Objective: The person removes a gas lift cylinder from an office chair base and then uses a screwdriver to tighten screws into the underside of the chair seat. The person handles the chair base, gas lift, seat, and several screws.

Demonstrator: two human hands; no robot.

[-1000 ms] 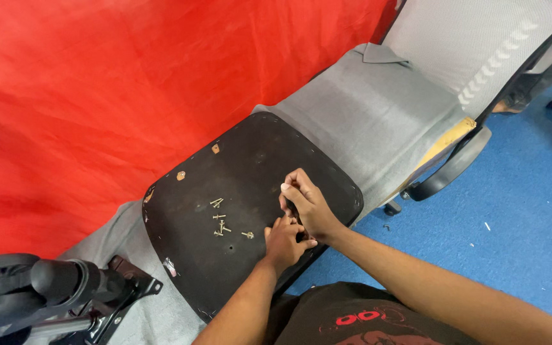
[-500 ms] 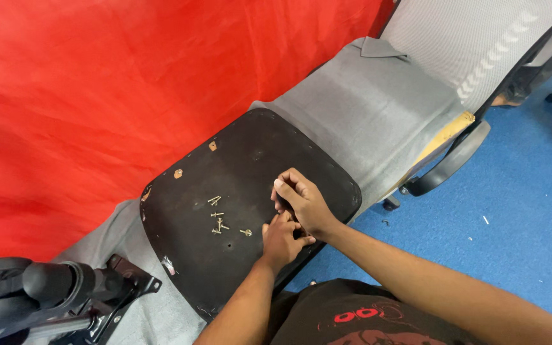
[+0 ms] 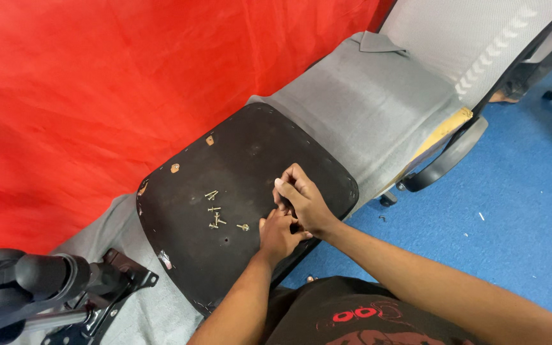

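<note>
A black chair seat base (image 3: pixel 244 160) lies upside down on a grey cloth. Both hands work close together at its near right edge. My right hand (image 3: pixel 303 199) has its fingers curled and pinched down against the black surface. What it pinches is hidden. My left hand (image 3: pixel 278 234) rests just below and partly under it, fingertips tucked out of sight. Several small metal screws (image 3: pixel 217 214) lie loose on the seat base, a short way left of the hands.
A red cloth (image 3: pixel 129 83) hangs behind. A grey mesh chair back (image 3: pixel 474 38) and a black armrest (image 3: pixel 448 160) lie at the upper right on blue carpet (image 3: pixel 519 217). A black chair mechanism with a lever (image 3: pixel 52 287) sits at the lower left.
The hands stay at the same spot on the seat base; only the fingers shift slightly. The screws have not moved.
</note>
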